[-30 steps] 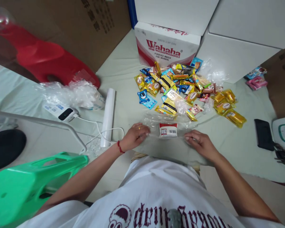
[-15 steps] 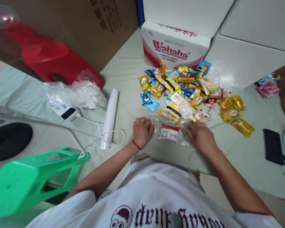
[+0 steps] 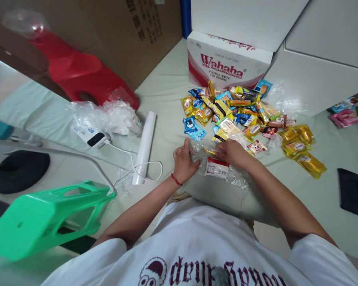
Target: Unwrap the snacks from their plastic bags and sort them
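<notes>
your left hand (image 3: 185, 161) pinches the mouth of the clear crinkled plastic bag (image 3: 226, 174) on the floor sheet; the white-and-red snack packet (image 3: 216, 167) lies inside. your right hand (image 3: 231, 150), fingers curled, grips a yellow wrapped snack (image 3: 210, 151) at the opening. judged step: loading. next: keep the mouth spread.

I read "Wahaha" in red on the white carton (image 3: 226, 65), with "purified water for drinking" in small print beneath it.
</notes>
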